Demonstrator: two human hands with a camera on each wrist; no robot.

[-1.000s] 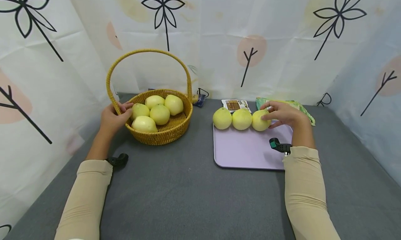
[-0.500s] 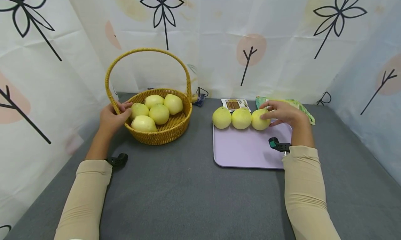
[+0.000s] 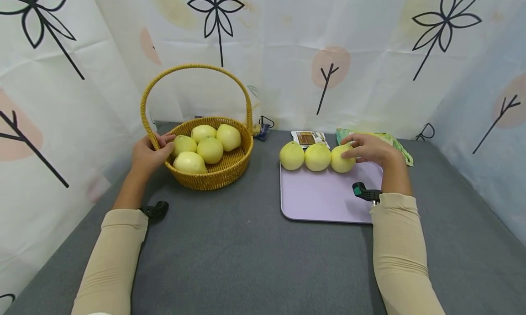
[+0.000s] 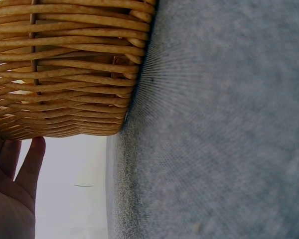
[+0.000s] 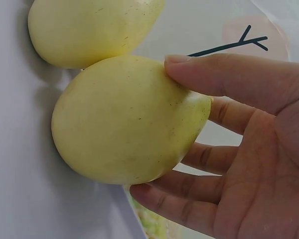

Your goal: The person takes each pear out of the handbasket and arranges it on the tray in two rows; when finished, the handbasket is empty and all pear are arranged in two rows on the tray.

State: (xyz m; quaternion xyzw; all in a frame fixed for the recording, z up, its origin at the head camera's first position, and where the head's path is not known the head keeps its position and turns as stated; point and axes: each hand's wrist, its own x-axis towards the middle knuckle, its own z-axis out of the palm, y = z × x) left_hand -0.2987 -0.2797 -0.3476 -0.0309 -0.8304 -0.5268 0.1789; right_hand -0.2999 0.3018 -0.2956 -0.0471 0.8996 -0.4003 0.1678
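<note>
Little shifts: right hand [image 3: 371, 149] pinches fruit [image 3: 340, 162] at twelve o'clock on tray [image 3: 320, 196], probably firm, best cupped wide; left hand [image 3: 146, 156] grips basket [image 3: 207, 181] at nine.

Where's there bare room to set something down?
The table is bare between the basket and the tray, and nearer the person between the two sleeves. The tray's near left part is bare too. Its far edge is crowded: three fruits, the right hand, two packets behind.
</note>
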